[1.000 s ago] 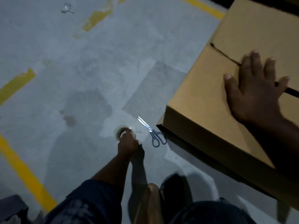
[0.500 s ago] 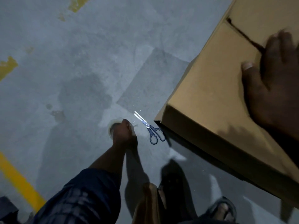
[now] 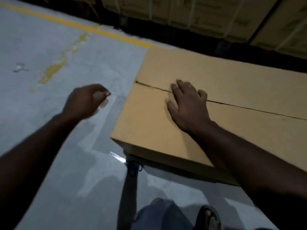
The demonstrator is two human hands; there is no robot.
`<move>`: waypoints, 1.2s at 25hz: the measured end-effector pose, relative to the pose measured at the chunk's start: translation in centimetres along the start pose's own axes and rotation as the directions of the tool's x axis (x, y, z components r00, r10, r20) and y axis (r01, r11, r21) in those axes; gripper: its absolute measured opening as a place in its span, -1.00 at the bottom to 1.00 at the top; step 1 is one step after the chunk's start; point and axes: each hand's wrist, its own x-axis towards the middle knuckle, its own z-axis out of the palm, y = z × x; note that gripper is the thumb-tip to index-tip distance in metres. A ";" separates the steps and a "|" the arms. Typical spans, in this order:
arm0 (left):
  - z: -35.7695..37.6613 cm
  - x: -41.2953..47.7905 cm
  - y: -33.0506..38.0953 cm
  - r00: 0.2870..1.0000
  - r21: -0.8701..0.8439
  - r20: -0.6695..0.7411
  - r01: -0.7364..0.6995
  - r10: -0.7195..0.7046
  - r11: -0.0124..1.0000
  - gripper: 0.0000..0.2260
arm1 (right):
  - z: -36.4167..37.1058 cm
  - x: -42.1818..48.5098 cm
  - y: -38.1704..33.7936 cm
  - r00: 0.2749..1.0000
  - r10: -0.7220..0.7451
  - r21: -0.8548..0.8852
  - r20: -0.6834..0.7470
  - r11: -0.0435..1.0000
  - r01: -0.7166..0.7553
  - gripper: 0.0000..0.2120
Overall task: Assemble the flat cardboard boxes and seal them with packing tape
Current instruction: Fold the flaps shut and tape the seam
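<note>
A large brown cardboard box [image 3: 224,83] stands on the floor at the right, its two top flaps closed with a dark seam [image 3: 249,108] running across. My right hand [image 3: 187,103] lies flat on the box top, fingers spread over the seam near the left end. My left hand [image 3: 84,102] hovers over the floor left of the box and grips a clear roll of packing tape [image 3: 103,101], mostly hidden by the fingers and blurred. Blue-handled scissors [image 3: 131,165] lie on the floor at the box's near corner.
Grey concrete floor [image 3: 41,39] with yellow painted lines [image 3: 79,26]. Stacked strapped cartons [image 3: 199,14] line the back wall behind the box. My knee [image 3: 157,214] and a sandalled foot [image 3: 209,216] show at the bottom edge. A small scrap [image 3: 20,68] lies far left.
My left hand has lifted the tape roll off the floor beside the scissors and raised it toward the box. The view has tilted up; my right hand stays on the seam.
</note>
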 end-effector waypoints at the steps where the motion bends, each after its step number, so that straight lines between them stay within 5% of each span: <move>1: -2.4 1.2 4.3 0.994 0.144 0.072 -0.090 0.080 0.986 -0.81 | -0.9 -0.7 2.0 1.000 0.006 0.005 0.001 1.000 -0.006 -0.44; 6: -1.6 3.6 24.6 0.854 0.479 0.426 -0.492 0.297 0.727 -0.81 | -4.6 -6.1 14.8 0.990 0.137 0.042 -0.040 0.990 -0.135 -0.48; 12: 11.2 0.8 44.0 0.666 0.461 0.639 -0.732 0.384 0.502 -0.79 | -8.2 -14.3 27.6 0.917 0.375 0.259 -0.134 0.907 -0.333 -0.58; 15: 15.6 -0.4 49.2 0.622 0.413 0.679 -0.763 0.390 0.497 -0.81 | -8.5 -15.4 29.0 0.890 0.442 0.554 -0.108 0.771 -0.315 -0.68; 19: 19.2 -1.4 52.1 0.594 0.387 0.702 -0.781 0.393 0.490 -0.86 | -9.8 -15.9 29.2 0.858 0.506 0.917 0.092 0.292 -0.271 -0.60; 24: 20.4 -1.8 54.5 0.552 0.364 0.763 -0.797 0.336 0.482 -0.82 | -10.5 -16.5 29.9 0.887 0.456 0.905 0.074 0.343 -0.253 -0.87; 26: 20.4 -2.1 55.4 0.518 0.327 0.795 -0.804 0.316 0.496 -0.79 | -10.0 -16.2 30.5 0.868 0.491 0.935 0.068 0.273 -0.228 -0.94; 30: 19.8 -2.5 56.3 0.454 0.263 0.858 -0.791 0.241 0.553 -0.81 | -10.1 -16.1 31.7 0.883 0.460 0.947 0.095 0.230 -0.222 -0.81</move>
